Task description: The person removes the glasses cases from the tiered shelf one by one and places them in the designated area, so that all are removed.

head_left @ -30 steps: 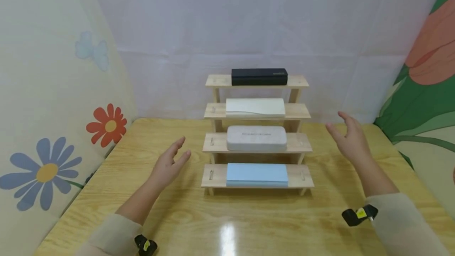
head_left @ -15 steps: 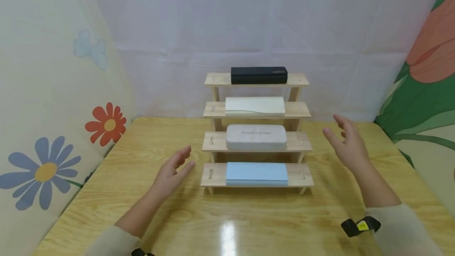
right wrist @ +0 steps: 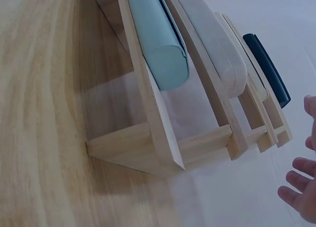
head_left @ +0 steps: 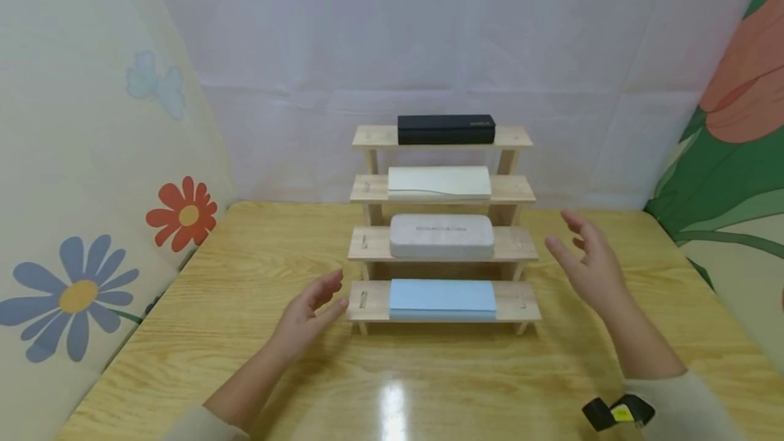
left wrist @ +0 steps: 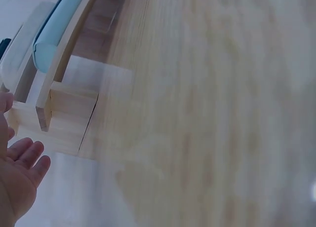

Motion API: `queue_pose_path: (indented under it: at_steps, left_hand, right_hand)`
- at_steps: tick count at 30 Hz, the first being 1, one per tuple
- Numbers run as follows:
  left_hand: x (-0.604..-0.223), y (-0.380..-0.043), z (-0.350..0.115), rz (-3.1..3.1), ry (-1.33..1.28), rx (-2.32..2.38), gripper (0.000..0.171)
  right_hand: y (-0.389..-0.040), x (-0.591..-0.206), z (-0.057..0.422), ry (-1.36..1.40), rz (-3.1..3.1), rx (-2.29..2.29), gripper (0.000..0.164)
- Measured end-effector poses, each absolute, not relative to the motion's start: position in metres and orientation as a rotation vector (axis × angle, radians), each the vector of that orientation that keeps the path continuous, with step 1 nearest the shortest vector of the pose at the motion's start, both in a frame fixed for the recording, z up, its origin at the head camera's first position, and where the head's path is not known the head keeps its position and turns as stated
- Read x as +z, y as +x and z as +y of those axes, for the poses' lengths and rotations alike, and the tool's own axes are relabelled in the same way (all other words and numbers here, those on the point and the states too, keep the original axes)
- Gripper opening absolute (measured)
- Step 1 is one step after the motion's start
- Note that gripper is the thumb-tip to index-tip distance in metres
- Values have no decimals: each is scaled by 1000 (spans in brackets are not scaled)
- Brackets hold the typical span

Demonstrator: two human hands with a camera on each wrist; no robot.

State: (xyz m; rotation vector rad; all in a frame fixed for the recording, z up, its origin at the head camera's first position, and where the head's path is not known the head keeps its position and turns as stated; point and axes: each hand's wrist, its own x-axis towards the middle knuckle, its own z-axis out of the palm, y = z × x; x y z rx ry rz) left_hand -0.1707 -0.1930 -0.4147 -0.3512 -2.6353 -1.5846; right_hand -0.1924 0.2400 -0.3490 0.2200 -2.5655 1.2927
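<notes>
A stepped wooden rack (head_left: 367,298) stands on the table with one glasses case per step. From top to bottom they are a black case (head_left: 446,130), a cream case (head_left: 438,182), a pale grey hard case (head_left: 441,235) with small lettering, and a light blue case (head_left: 442,298). My left hand (head_left: 306,312) holds nothing, fingers loosely bent, close to the bottom step's left end. In the left wrist view a gap shows between its fingers and the rack. My right hand (head_left: 591,267), also holding nothing, hovers right of the rack with fingers relaxed, apart from it.
The wood-grain table (head_left: 392,366) extends around the rack. A white cloth backdrop (head_left: 392,33) hangs behind it. Flower-printed panels (head_left: 79,155) flank the table on the left and right.
My left hand has moved right and toward me, nearer the bottom step. My right hand has come lower and slightly left. The rack and cases stay in place.
</notes>
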Motion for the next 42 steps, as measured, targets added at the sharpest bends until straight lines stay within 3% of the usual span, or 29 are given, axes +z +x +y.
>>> queue_pose_path:
  at_steps: [19, 42]
  left_hand:
    - [-434, -167, -181, -2582, -364, -1670, 55]
    - [-450, -159, -172, -2485, -136, -1749, 53]
  right_hand:
    - [-176, -368, 218, 345, -2538, 1305, 54]
    - [-163, -393, 193, 579, -2520, 1247, 45]
